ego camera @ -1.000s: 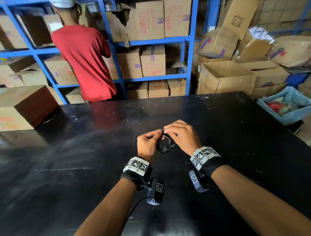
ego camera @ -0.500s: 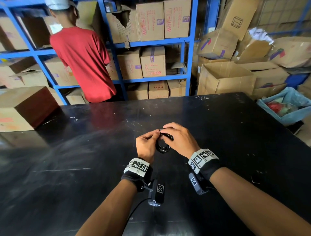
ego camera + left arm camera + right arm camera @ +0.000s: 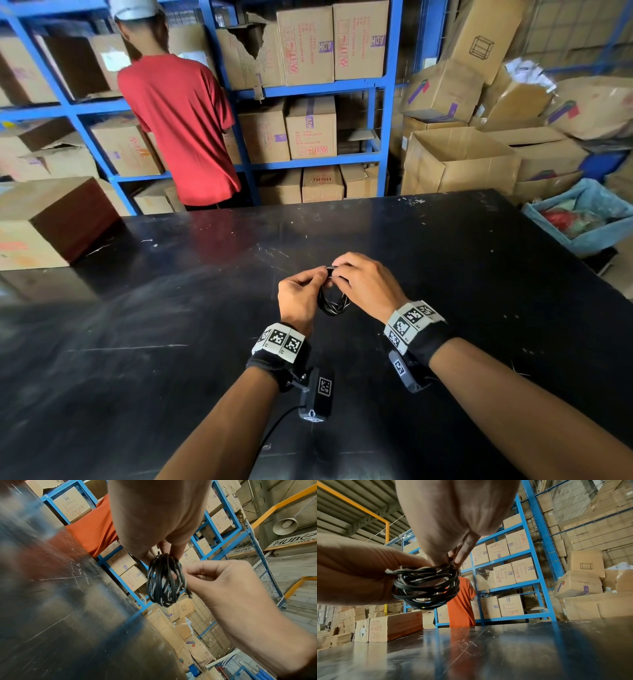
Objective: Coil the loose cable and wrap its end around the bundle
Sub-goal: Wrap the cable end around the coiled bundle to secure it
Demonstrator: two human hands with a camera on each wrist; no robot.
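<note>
A thin black cable [image 3: 334, 303] is wound into a small coil of several loops, held a little above the black table [image 3: 137, 342]. My left hand [image 3: 320, 274] pinches the coil's top from the left, so the loops [image 3: 163, 582] hang below its fingertips. My right hand [image 3: 337, 274] pinches the cable at the same top spot from the right. In the right wrist view its fingertips [image 3: 453, 559] close on strands at the coil's [image 3: 426, 586] upper edge, while the left hand [image 3: 359, 572] backs the loops. The cable's free end is hidden among the strands.
A cardboard box [image 3: 44, 222] sits on the table's far left. A person in a red shirt [image 3: 185, 126] stands behind the table at blue shelves [image 3: 383, 102] full of boxes. A blue-lined bin [image 3: 582, 219] stands off the right edge.
Both hands stayed together on the coil. The right fingers worked over its top, and the loops now hang lower and more visibly between the hands.
</note>
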